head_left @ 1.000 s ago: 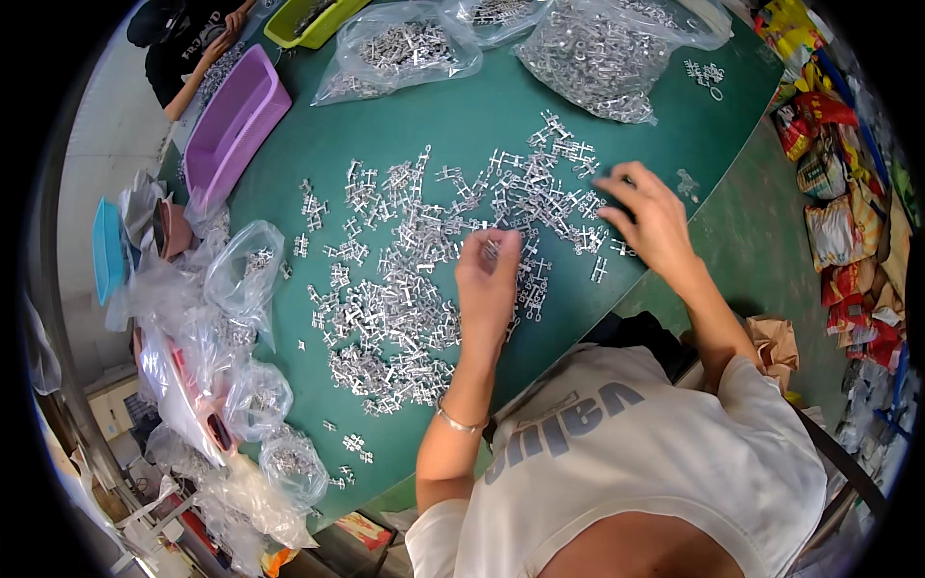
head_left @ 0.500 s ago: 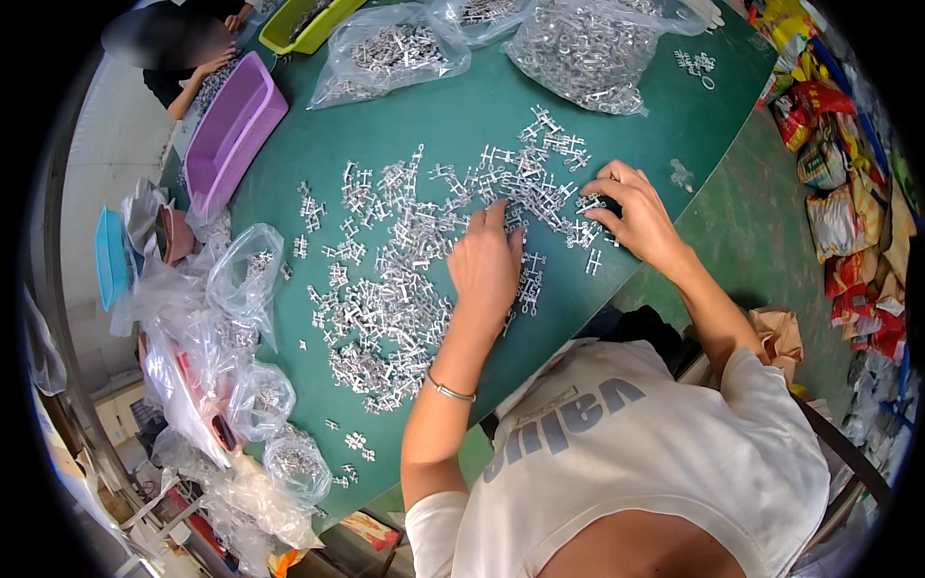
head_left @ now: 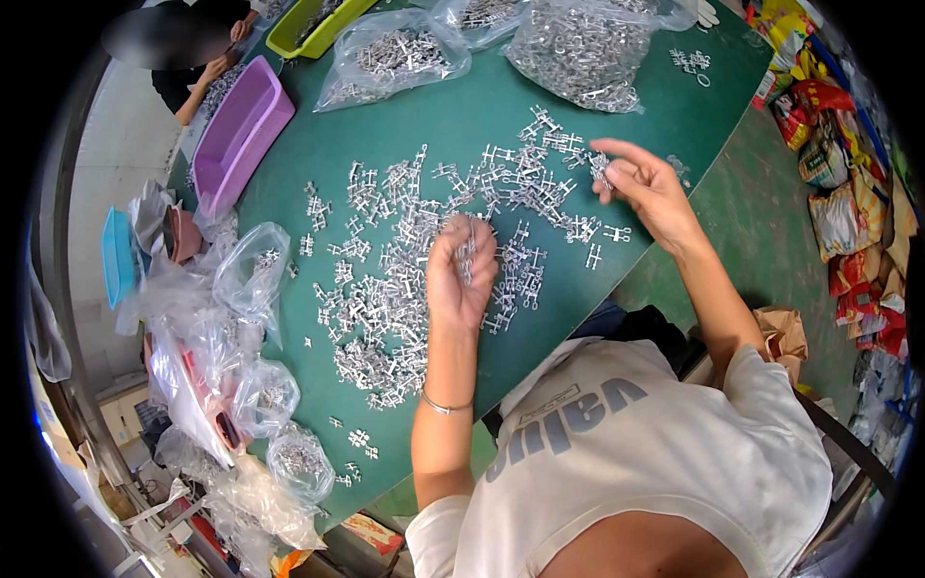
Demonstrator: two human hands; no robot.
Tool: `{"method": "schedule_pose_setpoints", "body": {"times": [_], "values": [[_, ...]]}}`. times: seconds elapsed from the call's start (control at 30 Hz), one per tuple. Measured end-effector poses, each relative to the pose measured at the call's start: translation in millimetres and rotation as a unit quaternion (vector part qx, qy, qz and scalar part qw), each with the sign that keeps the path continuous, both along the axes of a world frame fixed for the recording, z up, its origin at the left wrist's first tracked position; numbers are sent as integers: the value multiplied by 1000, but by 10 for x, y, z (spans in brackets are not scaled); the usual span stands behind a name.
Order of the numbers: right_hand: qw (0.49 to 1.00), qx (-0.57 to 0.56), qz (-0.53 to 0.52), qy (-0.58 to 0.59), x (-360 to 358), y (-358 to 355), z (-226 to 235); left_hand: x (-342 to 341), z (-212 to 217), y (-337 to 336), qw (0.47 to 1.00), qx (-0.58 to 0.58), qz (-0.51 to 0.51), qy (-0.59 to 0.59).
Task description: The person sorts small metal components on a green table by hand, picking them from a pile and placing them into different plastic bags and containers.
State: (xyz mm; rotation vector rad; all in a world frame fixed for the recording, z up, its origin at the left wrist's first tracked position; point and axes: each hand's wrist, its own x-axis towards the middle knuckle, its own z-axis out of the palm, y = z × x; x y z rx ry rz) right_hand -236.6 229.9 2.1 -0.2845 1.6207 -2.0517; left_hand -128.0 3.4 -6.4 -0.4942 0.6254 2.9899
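Many small silver metal pieces (head_left: pixel 381 303), cross-barred and some with ring ends, lie in a loose heap on the green table (head_left: pixel 540 337). Over the heap's right side, my left hand (head_left: pixel 460 289) is turned palm up, its fingers curled around a few of these pieces. My right hand (head_left: pixel 657 197) is raised by the table's right edge, with a small cluster of the pieces (head_left: pixel 601 170) pinched between thumb and fingers. Below it, a few single pieces (head_left: pixel 594 255) lie apart on the table.
Clear plastic bags (head_left: pixel 578 63) full of similar pieces stand at the far side. A purple basket (head_left: pixel 236 140) and a green tray (head_left: pixel 313 29) are at the far left, near another person's hand (head_left: pixel 217 67). More bags (head_left: pixel 252 275) line the left edge.
My left hand has drawn back toward me and rolled palm up, with pieces now showing in it. My right hand has lifted off the table with a cluster between its fingers.
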Motion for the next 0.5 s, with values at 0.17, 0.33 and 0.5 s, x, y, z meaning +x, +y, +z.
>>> {"method": "schedule_pose_setpoints", "body": {"times": [0.17, 0.33, 0.5], "values": [[955, -190, 65, -218, 177, -8, -34, 189, 92, 170, 979, -151, 14, -134], [788, 369, 2, 493, 370, -247, -106, 226, -31, 244, 911, -402, -47, -83], [846, 360, -15, 393, 116, -171, -54, 166, 28, 408, 537, -841, -55, -30]]}}
